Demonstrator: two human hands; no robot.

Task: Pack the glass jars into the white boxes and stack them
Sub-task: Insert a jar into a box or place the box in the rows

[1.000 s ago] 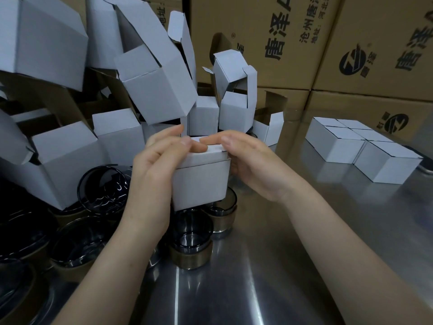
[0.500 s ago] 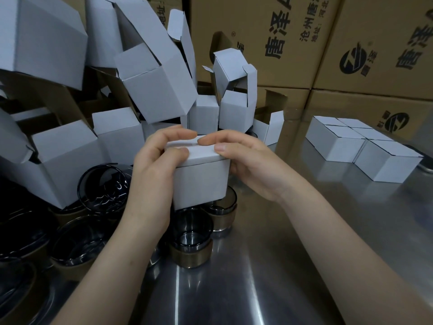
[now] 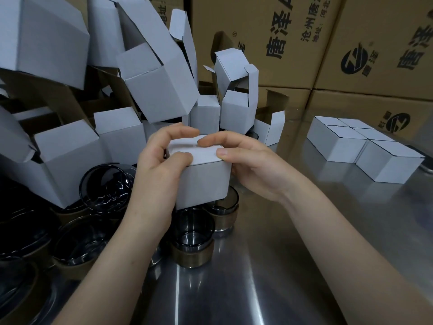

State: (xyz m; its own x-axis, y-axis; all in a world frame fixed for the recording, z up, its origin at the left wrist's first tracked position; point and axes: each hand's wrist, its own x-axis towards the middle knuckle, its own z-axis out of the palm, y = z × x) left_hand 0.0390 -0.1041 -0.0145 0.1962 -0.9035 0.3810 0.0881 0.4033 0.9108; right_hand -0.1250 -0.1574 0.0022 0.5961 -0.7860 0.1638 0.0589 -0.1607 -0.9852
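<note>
**One box being shut, many jars left to pack**

Head view: the task looks to be in its early-to-middle part. At the right, well apart from the hands, a group of closed white boxes point(image 3: 365, 148) sits side by side on the steel surface point(image 3: 304, 254), in what looks like a single layer, so I judge little or no stacking is done. At the left a heap of open empty boxes point(image 3: 159, 90) leans at all angles. Below and in front of it many dark glass jars point(image 3: 192, 233) stand unpacked, some with brownish bands round the base. Brown cartons point(image 3: 269, 31) with printed characters close off the back.

The box in hand point(image 3: 203, 181) is held above the nearest jars, between both hands, with its lid down flat. Whether a jar is inside cannot be told, since the walls hide it.

The left hand point(image 3: 159, 170) grips the box's left side; its fingers curl over the far edge of the lid and its thumb presses the near top corner. The right hand point(image 3: 253, 165) holds the right side; its fingers lie curved across the lid and its thumb pinches the front edge. Neither hand is spread, and both clasp this one box. The step seems to be the last tuck of the lid, before the box joins the group at the right.
</note>
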